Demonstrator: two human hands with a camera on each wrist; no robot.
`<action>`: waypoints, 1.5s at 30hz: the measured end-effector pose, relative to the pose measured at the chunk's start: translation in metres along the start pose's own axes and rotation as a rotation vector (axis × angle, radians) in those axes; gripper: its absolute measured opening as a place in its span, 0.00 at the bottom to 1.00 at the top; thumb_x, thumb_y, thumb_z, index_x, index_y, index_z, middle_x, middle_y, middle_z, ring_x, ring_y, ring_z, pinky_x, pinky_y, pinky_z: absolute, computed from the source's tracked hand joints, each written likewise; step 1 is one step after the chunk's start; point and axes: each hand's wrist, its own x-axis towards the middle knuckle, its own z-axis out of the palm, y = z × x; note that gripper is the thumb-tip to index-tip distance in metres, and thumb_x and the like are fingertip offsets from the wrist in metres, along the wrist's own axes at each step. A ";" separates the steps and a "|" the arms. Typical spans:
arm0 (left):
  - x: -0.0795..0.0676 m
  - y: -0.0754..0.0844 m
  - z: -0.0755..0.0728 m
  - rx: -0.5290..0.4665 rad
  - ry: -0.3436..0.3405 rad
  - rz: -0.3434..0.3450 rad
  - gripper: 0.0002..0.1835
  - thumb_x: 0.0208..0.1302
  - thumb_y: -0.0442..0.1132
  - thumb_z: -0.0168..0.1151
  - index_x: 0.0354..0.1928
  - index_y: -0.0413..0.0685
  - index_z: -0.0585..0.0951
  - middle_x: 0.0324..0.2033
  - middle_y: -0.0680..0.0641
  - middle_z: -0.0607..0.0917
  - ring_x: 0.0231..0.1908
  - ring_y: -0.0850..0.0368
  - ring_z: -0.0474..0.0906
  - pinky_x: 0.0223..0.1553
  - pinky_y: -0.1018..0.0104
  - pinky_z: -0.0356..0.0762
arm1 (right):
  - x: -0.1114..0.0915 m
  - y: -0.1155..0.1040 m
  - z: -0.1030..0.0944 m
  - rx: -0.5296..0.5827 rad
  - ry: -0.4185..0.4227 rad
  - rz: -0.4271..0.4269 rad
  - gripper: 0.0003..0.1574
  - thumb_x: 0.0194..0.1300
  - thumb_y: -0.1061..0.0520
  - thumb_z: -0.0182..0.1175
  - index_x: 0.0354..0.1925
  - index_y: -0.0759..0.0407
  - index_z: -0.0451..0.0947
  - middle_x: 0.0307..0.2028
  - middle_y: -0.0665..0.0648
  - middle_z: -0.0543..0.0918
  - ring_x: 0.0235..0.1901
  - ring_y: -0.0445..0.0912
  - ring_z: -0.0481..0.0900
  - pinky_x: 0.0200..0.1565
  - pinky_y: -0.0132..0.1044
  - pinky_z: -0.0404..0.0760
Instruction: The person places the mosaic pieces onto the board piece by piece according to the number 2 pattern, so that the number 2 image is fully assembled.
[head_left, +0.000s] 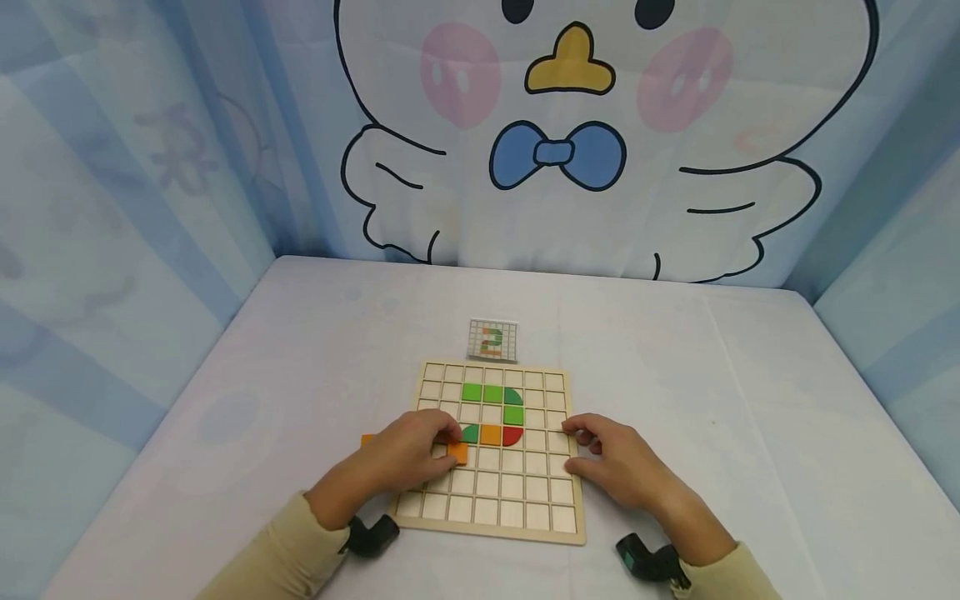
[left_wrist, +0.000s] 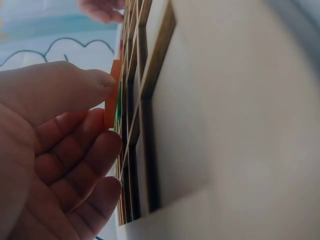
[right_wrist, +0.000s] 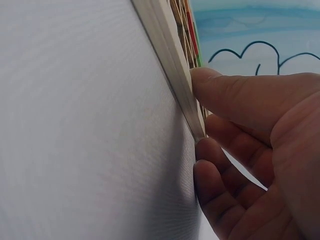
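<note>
A pale wooden grid board (head_left: 537,489) lies on the white table. My left hand (head_left: 408,448) reaches over its left side and pinches an orange square tile (head_left: 457,453), seen edge-on as an orange tile (left_wrist: 112,95) in the left wrist view. Just above that tile sit a green quarter-round (head_left: 470,432), another orange square (head_left: 491,435) and a red quarter-round (head_left: 512,436). Green squares (head_left: 482,392) and a dark green quarter-round (head_left: 513,396) fill cells higher up. My right hand (head_left: 618,462) rests at the board's right edge, thumb against the rim (right_wrist: 175,75), fingers loosely bent.
A small pattern card (head_left: 492,340) showing a green and orange figure stands just behind the board. One more orange piece (head_left: 367,439) shows left of the board, partly covered by my left hand. Printed curtains (head_left: 555,217) enclose the table's back and sides.
</note>
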 end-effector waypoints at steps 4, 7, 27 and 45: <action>0.000 -0.001 0.001 0.008 -0.006 0.006 0.10 0.61 0.34 0.72 0.42 0.44 0.82 0.39 0.52 0.83 0.40 0.58 0.77 0.47 0.57 0.79 | 0.000 0.001 0.000 0.006 0.000 -0.002 0.26 0.60 0.57 0.71 0.56 0.57 0.78 0.44 0.51 0.80 0.42 0.45 0.76 0.49 0.48 0.77; 0.001 -0.002 0.001 0.020 -0.005 0.022 0.09 0.61 0.34 0.71 0.42 0.45 0.82 0.38 0.53 0.83 0.40 0.58 0.78 0.46 0.57 0.79 | 0.000 0.001 0.001 0.004 0.001 -0.003 0.25 0.60 0.57 0.71 0.56 0.57 0.78 0.44 0.50 0.80 0.42 0.45 0.76 0.49 0.48 0.77; 0.001 -0.007 0.002 -0.022 -0.006 0.015 0.11 0.60 0.36 0.73 0.43 0.47 0.83 0.39 0.55 0.83 0.42 0.59 0.79 0.49 0.59 0.79 | 0.000 0.000 0.000 0.001 0.004 0.001 0.26 0.60 0.56 0.71 0.56 0.57 0.79 0.44 0.50 0.80 0.42 0.45 0.76 0.49 0.47 0.77; 0.003 -0.007 0.002 -0.040 -0.017 0.013 0.07 0.61 0.32 0.69 0.41 0.46 0.83 0.38 0.55 0.83 0.42 0.58 0.78 0.49 0.56 0.78 | -0.001 -0.003 0.000 -0.003 0.007 0.011 0.26 0.60 0.57 0.72 0.56 0.58 0.79 0.44 0.51 0.80 0.42 0.45 0.76 0.49 0.47 0.77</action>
